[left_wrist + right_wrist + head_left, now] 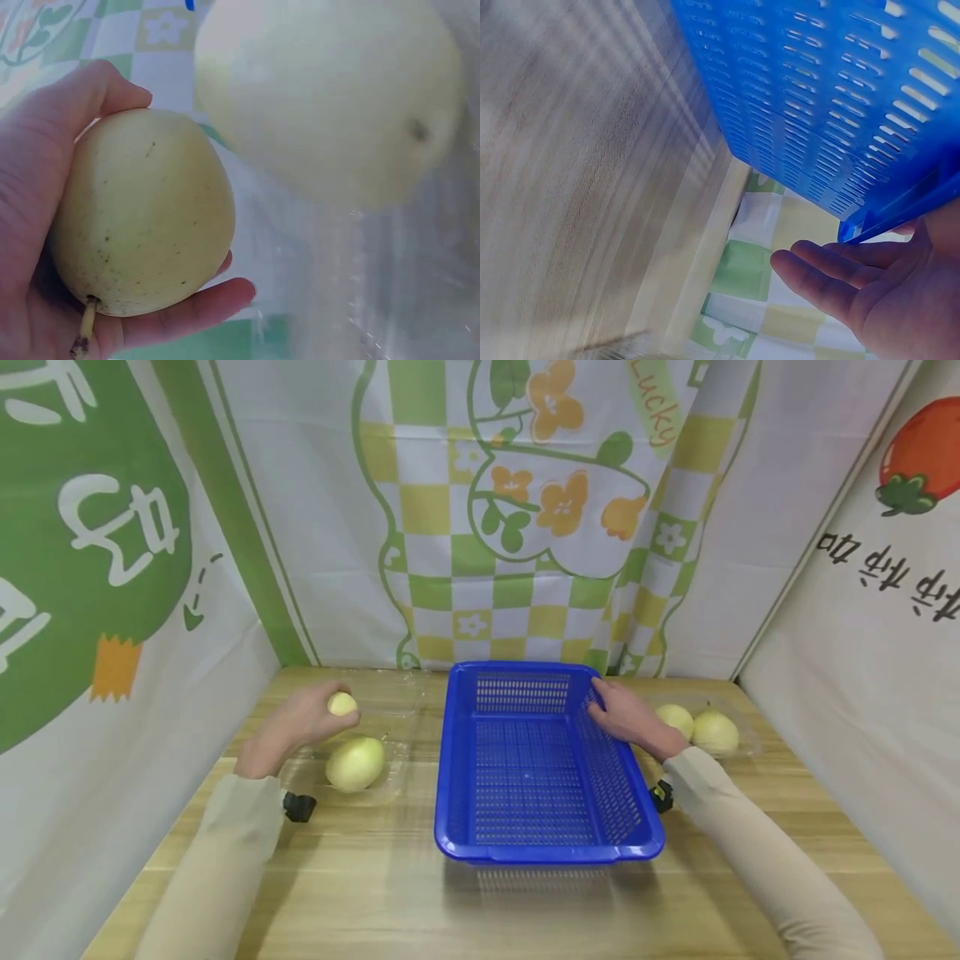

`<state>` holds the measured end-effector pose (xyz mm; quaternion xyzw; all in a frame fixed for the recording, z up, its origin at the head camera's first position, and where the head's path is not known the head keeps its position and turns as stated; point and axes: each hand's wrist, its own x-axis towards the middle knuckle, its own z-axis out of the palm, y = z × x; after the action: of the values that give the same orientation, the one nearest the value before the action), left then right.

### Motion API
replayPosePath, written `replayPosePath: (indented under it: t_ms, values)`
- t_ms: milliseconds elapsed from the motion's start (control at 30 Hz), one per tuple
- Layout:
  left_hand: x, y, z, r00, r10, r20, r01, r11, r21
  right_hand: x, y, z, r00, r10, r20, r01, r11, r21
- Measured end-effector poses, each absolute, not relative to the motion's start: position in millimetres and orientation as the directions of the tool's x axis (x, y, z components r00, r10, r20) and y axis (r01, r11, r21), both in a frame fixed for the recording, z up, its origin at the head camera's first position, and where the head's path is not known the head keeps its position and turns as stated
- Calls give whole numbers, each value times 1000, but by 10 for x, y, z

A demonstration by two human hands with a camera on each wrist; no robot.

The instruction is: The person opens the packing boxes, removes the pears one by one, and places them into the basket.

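In the head view my left hand [307, 718] holds a pale yellow pear [342, 703], its fingers and thumb wrapped round the fruit. The left wrist view shows this pear [146, 214] up close, speckled, with its stem pointing down. A second pear [356, 765] sits in a clear plastic container [397, 781] just in front of that hand. Over at the blue basket [525, 777], my right hand [626, 714] grips the right rim near the far corner, thumb inside. Its fingers [817, 277] lie along the outside. Slotted basket walls surround a bare floor.
Two more pears [715, 732] rest in another clear container [750, 743] to the right, beside my right wrist. A transparent lid or tray part [390, 689] lies behind the left container. Printed cloth [472, 593] hangs along the back edge of the wooden table [360, 877].
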<state>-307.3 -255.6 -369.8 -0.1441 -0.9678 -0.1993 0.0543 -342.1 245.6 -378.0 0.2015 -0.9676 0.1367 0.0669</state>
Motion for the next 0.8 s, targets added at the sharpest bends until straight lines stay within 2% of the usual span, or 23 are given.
replayPosePath:
  t_ms: [133, 367, 800]
  values:
    - [-3088, -2461, -3613, -953, 248, 173, 297, 876, 380, -3420, 2455, -3781, -911, -371, 179, -406, 881, -243]
    - [-3130, -2319, -3476, -923, 263, 281, 356, 861, 364, -3434, 2467, -3800, -910, -368, 190, -407, 882, -240]
    - [-3215, -2109, -3349, -904, 322, 280, 408, 844, 349, -3426, 2464, -3831, -911, -367, 188, -404, 884, -236]
